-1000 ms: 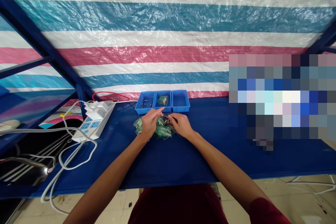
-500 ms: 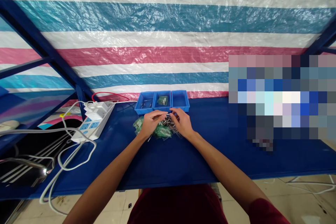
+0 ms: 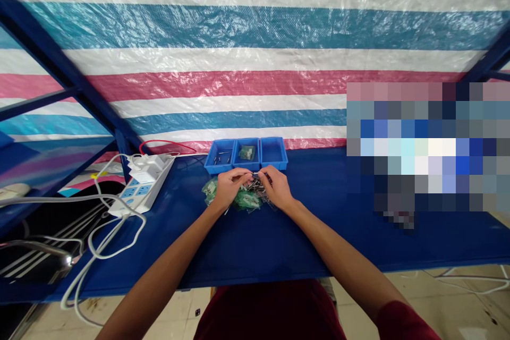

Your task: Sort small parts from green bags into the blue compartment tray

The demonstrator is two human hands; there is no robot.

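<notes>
The right hand [image 3: 278, 188] has shifted up and inward, closing on the left hand [image 3: 229, 187]. Their fingertips [image 3: 265, 170] now nearly meet above the metal pins [image 3: 255, 186], frame centre.

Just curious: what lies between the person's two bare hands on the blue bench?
In the head view, a small heap of thin metal pieces lies between the left hand and the right hand.

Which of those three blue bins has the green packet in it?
The middle bin holds the green packet. The left bin holds loose metal pins instead, and the right bin shows neither.
</notes>
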